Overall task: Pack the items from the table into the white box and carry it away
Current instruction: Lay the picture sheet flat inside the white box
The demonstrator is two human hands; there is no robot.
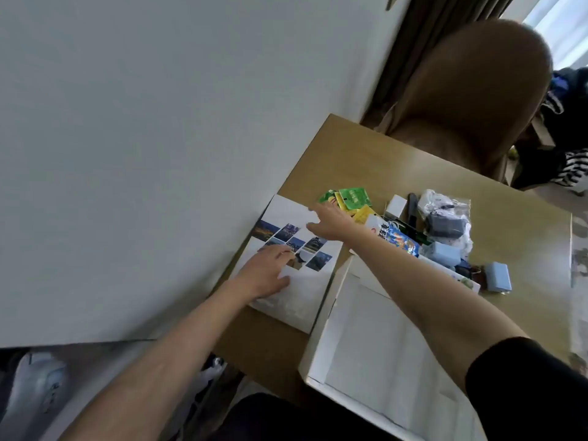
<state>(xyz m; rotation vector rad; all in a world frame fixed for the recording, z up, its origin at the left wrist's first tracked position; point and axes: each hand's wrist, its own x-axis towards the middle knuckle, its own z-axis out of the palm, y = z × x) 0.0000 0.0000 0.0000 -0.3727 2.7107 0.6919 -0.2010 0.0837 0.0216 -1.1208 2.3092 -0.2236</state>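
A flat white lid or book with a grid of small photos (296, 227) lies on the wooden table (366, 160) by the wall. My left hand (267, 272) rests flat on its near half, fingers spread. My right hand (327, 221) reaches over its far right edge, fingers touching the rim; whether it grips is unclear. The open white box (321, 342) sits at the table's near edge, under my right forearm, with only white paper visible inside. Beyond it lies a pile of items: green and yellow packets (350, 198), a colourful blue bag (401, 240), a small white cube (396, 206).
A clear bag holding a dark item (445, 214) and two light blue cases (498, 276) lie further right. A brown chair (471, 100) stands behind the table. The white wall runs along the left. Clothes are piled at the far right.
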